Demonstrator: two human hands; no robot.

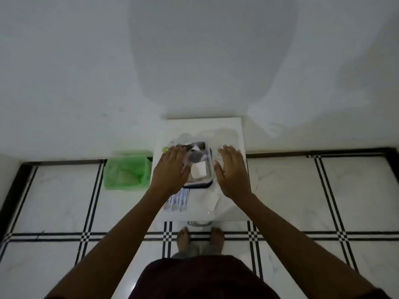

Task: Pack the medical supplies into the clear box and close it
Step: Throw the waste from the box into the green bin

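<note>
The clear box (206, 184) with a dark blue rim sits on a small white table (228, 210). Inside it lie a white square pad (198, 171) and a dark round item (194, 156). My left hand (171, 169) hovers flat over the box's left side, fingers spread. My right hand (233, 171) is held flat just right of the box, fingers apart; a faint clear item shows past its fingers, and I cannot tell whether they touch it. A few flat blue-and-white packets (178, 200) lie in front of the box. A white paper or gauze sheet (207, 198) lies beside them.
A bin lined with a green bag (127, 171) stands on the floor left of the table. A white wall rises behind the table. The floor is white tile with black lines. My bare feet (199, 238) stand at the table's near edge.
</note>
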